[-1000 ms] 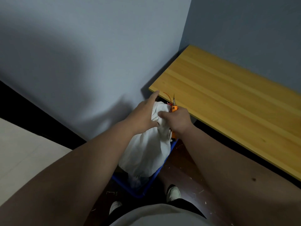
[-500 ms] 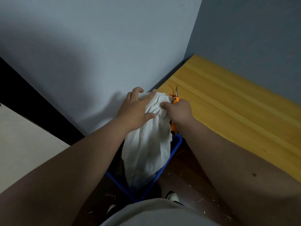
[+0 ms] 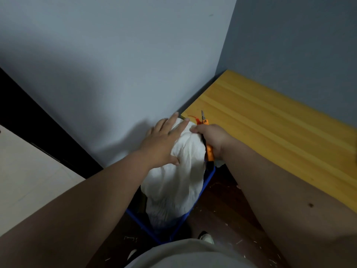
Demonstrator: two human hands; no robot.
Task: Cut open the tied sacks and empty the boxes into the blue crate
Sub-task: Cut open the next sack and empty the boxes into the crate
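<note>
A white cloth sack hangs upside down into the blue crate on the floor. My left hand lies flat on the sack's upper end, fingers spread, thumb pressing into the cloth. My right hand pinches the sack's top with thumb and fingers and also holds orange-handled snips, whose metal tip points up past a bit of red tie. The crate's inside is mostly hidden by the sack.
A yellow wooden tabletop runs along the right, its corner just behind my hands. A grey wall stands close behind the crate. A pale panel lies at the left. My shoes stand on the dark, littered floor.
My left hand has loosened from gripping the sack's top and now lies flat with fingers spread. The sack has been raised a little higher over the crate.
</note>
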